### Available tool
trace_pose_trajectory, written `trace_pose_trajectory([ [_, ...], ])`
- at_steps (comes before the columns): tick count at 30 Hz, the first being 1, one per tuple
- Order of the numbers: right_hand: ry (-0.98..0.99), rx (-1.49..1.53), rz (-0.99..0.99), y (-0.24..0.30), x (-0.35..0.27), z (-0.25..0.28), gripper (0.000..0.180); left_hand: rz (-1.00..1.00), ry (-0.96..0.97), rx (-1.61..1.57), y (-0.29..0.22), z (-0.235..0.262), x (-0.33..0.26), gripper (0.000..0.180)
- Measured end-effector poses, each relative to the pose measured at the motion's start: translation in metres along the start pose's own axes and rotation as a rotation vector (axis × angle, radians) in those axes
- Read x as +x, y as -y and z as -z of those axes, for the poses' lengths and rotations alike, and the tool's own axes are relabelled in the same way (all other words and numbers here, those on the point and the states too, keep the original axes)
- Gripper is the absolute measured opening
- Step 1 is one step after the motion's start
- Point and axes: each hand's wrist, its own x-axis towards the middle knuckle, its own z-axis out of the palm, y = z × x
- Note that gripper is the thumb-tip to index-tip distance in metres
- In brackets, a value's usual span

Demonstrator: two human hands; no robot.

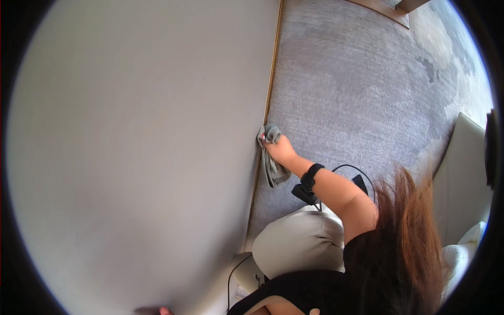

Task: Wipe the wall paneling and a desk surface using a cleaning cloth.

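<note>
My right hand (281, 150) is closed round a bunched grey cloth (271, 170), whose loose folds hang below the fingers. It presses the cloth to the thin gold-brown strip (272, 68) along the foot of the pale grey wall panel (142, 131). A small red and white spot, perhaps a label, shows on the cloth. Round my right wrist is a black strap with a box-shaped device (305, 191) and a cable. Of my left hand (165, 311) only a fingertip shows at the lower edge, close to the panel; its other fingers are out of view.
Grey mottled carpet (362, 89) stretches to the right of the panel. My bent knee (299, 241) in beige trousers is close to it. A wooden furniture base (386, 13) stands at the far right, an upholstered beige piece (462, 163) at the right. A black cable (229, 283) hangs low.
</note>
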Motion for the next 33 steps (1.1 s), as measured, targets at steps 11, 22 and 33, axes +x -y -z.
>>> trace_pose_trajectory([
  [11,-0.249,0.394,1.066,0.237,-0.1,-0.006,0.036,-0.037,-0.044,0.108,0.002,-0.005,-0.01,0.06],
  [22,-0.562,0.447,0.435,0.183,-0.001,0.019,0.026,0.04,-0.061,0.014,-0.012,-0.005,0.001,0.047],
  [33,-0.221,0.12,1.591,0.349,-0.273,-0.079,0.034,-0.033,-0.141,-0.995,0.014,0.043,-0.158,0.015],
])
